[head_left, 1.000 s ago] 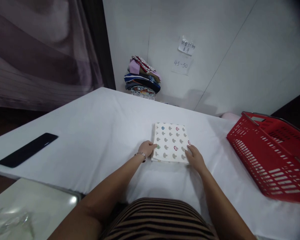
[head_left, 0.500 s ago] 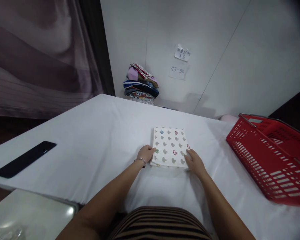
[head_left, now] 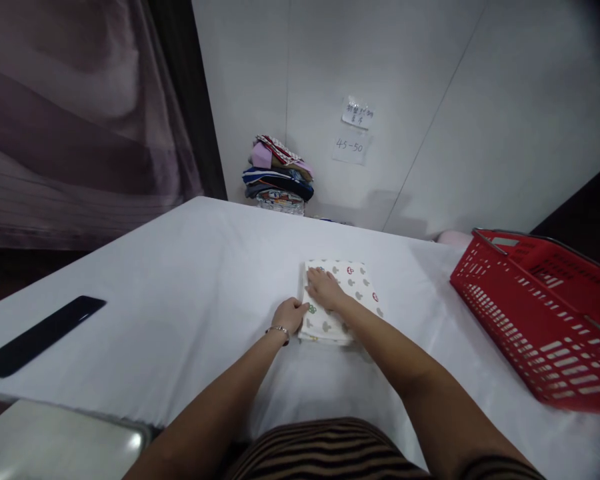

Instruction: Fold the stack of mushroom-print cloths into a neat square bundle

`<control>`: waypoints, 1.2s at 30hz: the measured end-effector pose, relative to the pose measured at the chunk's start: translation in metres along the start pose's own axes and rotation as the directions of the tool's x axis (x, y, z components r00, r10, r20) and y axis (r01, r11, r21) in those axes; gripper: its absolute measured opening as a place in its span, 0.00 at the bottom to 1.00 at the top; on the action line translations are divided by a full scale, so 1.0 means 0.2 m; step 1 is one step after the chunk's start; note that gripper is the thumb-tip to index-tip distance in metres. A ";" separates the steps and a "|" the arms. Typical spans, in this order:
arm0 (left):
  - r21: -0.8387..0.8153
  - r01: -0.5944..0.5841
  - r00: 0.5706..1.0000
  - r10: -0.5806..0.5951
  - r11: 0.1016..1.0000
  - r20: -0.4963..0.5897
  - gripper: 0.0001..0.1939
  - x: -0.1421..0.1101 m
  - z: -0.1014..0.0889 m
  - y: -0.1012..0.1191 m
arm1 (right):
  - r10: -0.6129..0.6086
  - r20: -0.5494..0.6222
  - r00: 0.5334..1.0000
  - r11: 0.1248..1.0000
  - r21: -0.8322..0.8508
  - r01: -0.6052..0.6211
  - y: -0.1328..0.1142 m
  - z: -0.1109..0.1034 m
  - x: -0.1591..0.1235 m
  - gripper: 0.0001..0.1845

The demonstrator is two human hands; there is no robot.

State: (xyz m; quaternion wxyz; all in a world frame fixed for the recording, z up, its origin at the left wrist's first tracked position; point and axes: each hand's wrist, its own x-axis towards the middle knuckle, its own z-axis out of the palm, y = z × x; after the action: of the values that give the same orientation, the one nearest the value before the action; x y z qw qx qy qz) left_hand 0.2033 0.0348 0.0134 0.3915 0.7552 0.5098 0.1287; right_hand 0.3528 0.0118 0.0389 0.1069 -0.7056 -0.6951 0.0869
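A folded white cloth printed with small grey, red and green mushroom shapes lies on the white table. My left hand, a bracelet on its wrist, grips the cloth's near left corner with curled fingers. My right hand reaches across the cloth and lies flat on its far left part, fingers stretched out. My right forearm covers the cloth's near right part.
A red plastic basket stands at the right of the table. A black flat phone-like object lies near the left edge. A pile of folded clothes sits against the back wall under two paper notes. Purple curtain at left.
My right hand has left the cloth's near right corner and moved across to its far left part. My left hand stays at the near left corner. The view has tilted slightly.
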 end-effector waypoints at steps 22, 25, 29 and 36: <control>0.105 -0.039 0.999 0.039 0.994 0.000 0.11 -0.02 0.00 0.00 | 0.028 0.052 0.998 0.996 0.087 -0.032 0.05 0.06 0.14 0.28; 0.079 -0.036 0.999 0.037 0.996 -0.008 0.12 -0.03 -0.02 -0.01 | 0.110 -0.053 0.993 0.983 0.152 -0.100 0.16 0.00 0.08 0.28; 0.068 -0.004 1.000 0.002 0.998 0.030 0.20 -0.01 -0.03 0.00 | 0.437 -0.219 0.872 0.870 0.348 -0.349 0.40 -0.10 -0.12 0.29; 0.050 0.081 0.993 -0.085 0.995 0.086 0.27 0.04 -0.04 0.04 | 0.743 0.155 0.651 0.347 0.742 -0.573 0.60 -0.15 -0.48 0.42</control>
State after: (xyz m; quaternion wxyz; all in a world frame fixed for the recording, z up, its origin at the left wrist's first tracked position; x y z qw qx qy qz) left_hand 0.2076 0.0437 0.0234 0.4009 0.7471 0.5259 0.0672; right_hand 0.4747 -0.0871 0.0317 0.4098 -0.8215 -0.2342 0.3200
